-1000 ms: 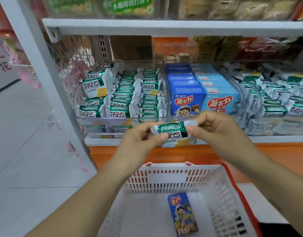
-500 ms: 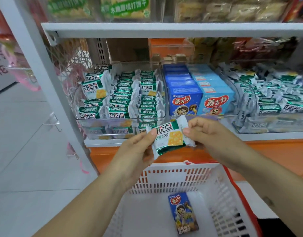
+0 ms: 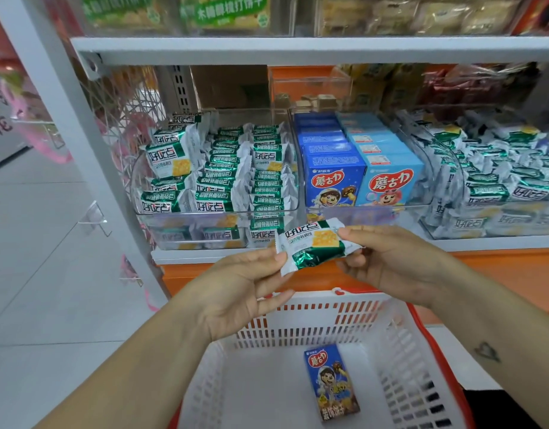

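Now cracker packet (image 3: 310, 246) face-up (edge-on before), left hand (image 3: 245, 286), right hand (image 3: 390, 261) fingers pinching its ends

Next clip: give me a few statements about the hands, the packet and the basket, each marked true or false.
1. The left hand and the right hand hold opposite ends of a green-and-white foil cracker packet. True.
2. The packet lies in the white slotted plastic basket with a red rim. False: both hands hold it in the air, clear of the basket.
3. The basket holds nothing. False: a dark blue cartoon-printed carton lies on its floor.
4. The clear plastic bin of blue cartons stands right of the clear plastic bin of green-and-white packets. True.
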{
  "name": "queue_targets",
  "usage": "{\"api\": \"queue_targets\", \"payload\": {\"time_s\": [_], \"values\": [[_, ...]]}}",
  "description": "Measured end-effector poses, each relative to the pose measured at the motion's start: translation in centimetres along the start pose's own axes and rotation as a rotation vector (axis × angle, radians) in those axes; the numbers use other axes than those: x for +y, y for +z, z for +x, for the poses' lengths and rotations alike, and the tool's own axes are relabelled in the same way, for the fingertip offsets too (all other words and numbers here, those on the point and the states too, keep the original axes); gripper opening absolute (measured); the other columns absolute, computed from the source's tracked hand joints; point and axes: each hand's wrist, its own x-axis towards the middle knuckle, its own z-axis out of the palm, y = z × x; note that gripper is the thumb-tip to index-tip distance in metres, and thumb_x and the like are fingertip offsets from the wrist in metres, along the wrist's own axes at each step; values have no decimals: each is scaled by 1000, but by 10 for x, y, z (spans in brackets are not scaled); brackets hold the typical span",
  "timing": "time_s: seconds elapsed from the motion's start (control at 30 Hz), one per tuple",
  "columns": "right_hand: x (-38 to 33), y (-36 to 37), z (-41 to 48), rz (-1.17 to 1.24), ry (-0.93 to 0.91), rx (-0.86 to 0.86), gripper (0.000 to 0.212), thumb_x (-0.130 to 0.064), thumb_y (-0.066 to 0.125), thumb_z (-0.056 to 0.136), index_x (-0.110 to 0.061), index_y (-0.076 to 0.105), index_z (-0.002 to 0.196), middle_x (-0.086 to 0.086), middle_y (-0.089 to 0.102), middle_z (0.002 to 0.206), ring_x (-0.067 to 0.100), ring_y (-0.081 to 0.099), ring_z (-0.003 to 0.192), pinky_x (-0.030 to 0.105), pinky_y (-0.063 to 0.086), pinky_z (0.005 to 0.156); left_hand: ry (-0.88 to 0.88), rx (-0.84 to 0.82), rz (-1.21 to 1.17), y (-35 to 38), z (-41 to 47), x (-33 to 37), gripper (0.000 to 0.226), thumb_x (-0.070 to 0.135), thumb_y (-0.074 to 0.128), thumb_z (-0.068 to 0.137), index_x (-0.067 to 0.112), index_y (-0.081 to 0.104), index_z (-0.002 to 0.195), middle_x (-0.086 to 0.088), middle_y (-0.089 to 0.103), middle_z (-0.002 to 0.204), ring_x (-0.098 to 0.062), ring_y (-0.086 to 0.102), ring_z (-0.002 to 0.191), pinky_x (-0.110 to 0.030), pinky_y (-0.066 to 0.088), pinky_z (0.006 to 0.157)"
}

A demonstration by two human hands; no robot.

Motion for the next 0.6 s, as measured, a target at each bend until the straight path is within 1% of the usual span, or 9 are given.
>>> {"api": "queue_targets", "payload": {"time_s": [0.07, 0.13, 0.2, 0.3, 0.37, 0.43, 0.47, 0.53, 0.6], "values": [[0, 0, 0, 49, 45, 25, 32, -11, 67, 70, -1, 59, 100, 6, 43, 65, 6, 41, 40, 25, 55, 57, -23, 1, 9, -1, -1, 1, 31, 10, 68, 67, 8, 68, 98, -7, 74, 91, -9, 70, 68, -42, 55, 87], [1, -1, 2, 97, 83, 31, 46, -10, 68, 67, -2, 56, 110, 6, 40, 67, 6, 41, 39, 28, 56, 58, -32, 5, -11, -1, -1, 2, 27, 9, 68, 66, 8, 68, 93, -6, 74, 85, -9, 69, 65, -44, 53, 89], [1, 0, 2, 133, 117, 25, 49, -10, 68, 67, -2, 55, 114, 5, 39, 66, 6, 42, 39, 30, 58, 60, -29, 7, -19, 0, -1, 3, 24, 9, 68, 65, 8, 68, 89, -6, 74, 82, -9, 69, 64, -43, 56, 84], [2, 2, 1, 162, 113, 17, 43, -10, 68, 68, -3, 58, 109, 5, 42, 67, 6, 43, 40, 30, 58, 61, 15, 5, 8, 0, -2, 4, 24, 9, 68, 68, 9, 68, 93, -5, 74, 84, -9, 69, 65, -40, 57, 78], [1, 3, -1, -37, 3, 7, 29, -16, 67, 72, -4, 62, 98, 5, 48, 68, 8, 44, 43, 26, 56, 57, 114, 55, 133, -2, -1, 3, 23, 8, 67, 78, 11, 66, 101, -1, 73, 86, -9, 68, 70, -35, 59, 77], [-2, 3, -5, -474, -200, 76, 11, -21, 65, 82, -12, 61, 84, -1, 49, 54, 12, 44, 48, 24, 45, 56, 252, 148, 334, -5, 1, 2, 15, 10, 64, 86, 15, 66, 100, 5, 67, 76, -8, 60, 70, -29, 56, 79], [-3, 3, -6, -619, -292, 108, 10, -22, 63, 86, -15, 59, 81, -4, 49, 47, 13, 45, 48, 25, 41, 58, 302, 179, 398, -5, 1, 2, 9, 13, 63, 89, 16, 67, 96, 7, 65, 70, -7, 57, 67, -27, 54, 78], [-5, 4, -8, -666, -379, 99, 12, -22, 59, 90, -16, 57, 80, -1, 60, 51, 14, 53, 51, 27, 43, 63, 348, 187, 399, -3, 2, 0, 10, 19, 58, 93, 16, 67, 96, 6, 68, 76, -6, 62, 66, -24, 52, 74], [-5, 7, -10, -633, -391, 53, 14, -26, 54, 92, -16, 57, 83, 3, 72, 71, 18, 64, 62, 30, 49, 74, 360, 167, 293, 1, 2, -2, 18, 26, 53, 95, 15, 64, 105, 1, 73, 99, -13, 71, 81, -28, 55, 79]]}}
